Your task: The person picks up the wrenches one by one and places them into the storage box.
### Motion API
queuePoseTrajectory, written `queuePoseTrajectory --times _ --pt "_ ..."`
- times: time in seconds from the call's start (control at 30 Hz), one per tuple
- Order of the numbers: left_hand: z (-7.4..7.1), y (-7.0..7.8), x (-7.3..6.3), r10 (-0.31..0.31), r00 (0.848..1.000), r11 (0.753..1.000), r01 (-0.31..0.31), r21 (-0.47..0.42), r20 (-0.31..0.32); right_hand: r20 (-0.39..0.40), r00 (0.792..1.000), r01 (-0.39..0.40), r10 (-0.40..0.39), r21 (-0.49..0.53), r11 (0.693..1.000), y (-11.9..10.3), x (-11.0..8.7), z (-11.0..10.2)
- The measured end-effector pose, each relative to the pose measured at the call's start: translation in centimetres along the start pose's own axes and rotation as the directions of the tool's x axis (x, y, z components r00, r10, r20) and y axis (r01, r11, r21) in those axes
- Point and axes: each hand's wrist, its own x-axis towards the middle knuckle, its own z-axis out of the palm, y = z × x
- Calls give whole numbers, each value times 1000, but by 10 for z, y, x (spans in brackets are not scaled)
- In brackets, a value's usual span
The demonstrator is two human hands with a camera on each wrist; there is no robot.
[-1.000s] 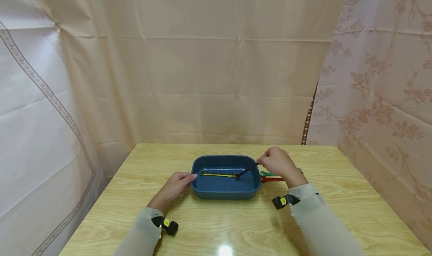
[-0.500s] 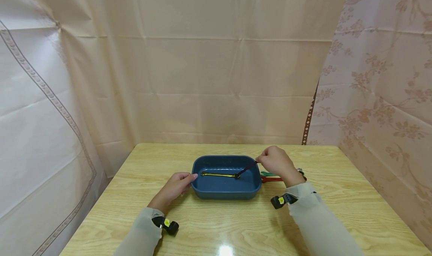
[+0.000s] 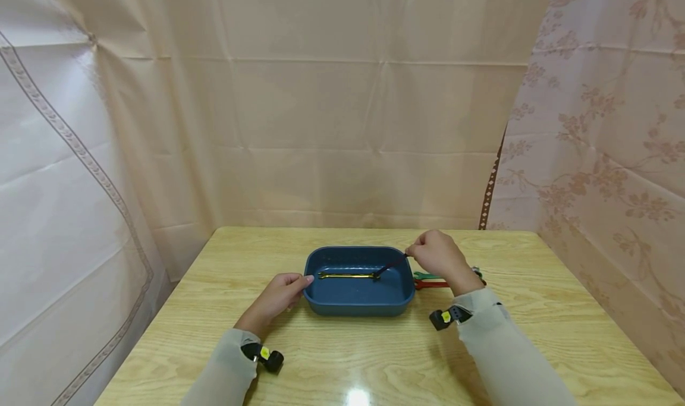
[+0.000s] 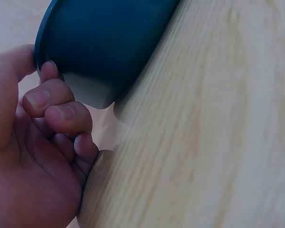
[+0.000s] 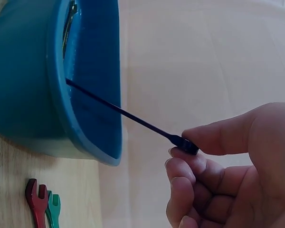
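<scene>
A blue rectangular basin [image 3: 353,311] stands on the table, and my left hand [image 3: 278,299] pinches its left rim between thumb and fingers. Inside lies a yellow wrench [image 3: 348,276], stretched sideways across the floor of the basin. My right hand [image 3: 441,260] pinches one end of a dark wrench [image 5: 128,114] between thumb and forefinger, above the basin's right rim. The dark wrench slants down to the left, its lower end by the right end of the yellow one. In the right wrist view that lower end is hidden behind the basin wall.
Right of the basin, partly under my right hand and wrist, lie a red wrench [image 3: 430,285] and a green wrench [image 3: 423,275] on the wooden table [image 3: 342,358]. Cloth curtains [image 3: 348,126] hang behind and at both sides.
The right hand has shifted slightly left with the dark wrench. The yellow wrench's right end sits a touch higher in the head view. The left hand keeps its hold on the rim.
</scene>
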Motion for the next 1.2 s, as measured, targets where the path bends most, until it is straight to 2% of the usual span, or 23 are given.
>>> queuePoseTrajectory --times 0.27,0.53,0.83,1.07,1.2 --pt "1 -1 0 2 1000 1000 -2 -3 -5 25 1000 -12 11 41 999 -7 2 1" --pt "1 -1 1 4 1000 1000 -4 10 -10 30 999 14 -16 46 999 -13 5 5" --pt "1 -3 1 9 1000 1000 -9 13 -9 37 998 47 -47 16 999 -21 9 6" --pt "1 -3 2 8 1000 1000 -8 0 -3 47 998 29 -29 6 1000 -23 13 4" --pt "2 -3 2 6 1000 1000 -6 8 -6 62 997 45 -46 9 999 -24 14 5"
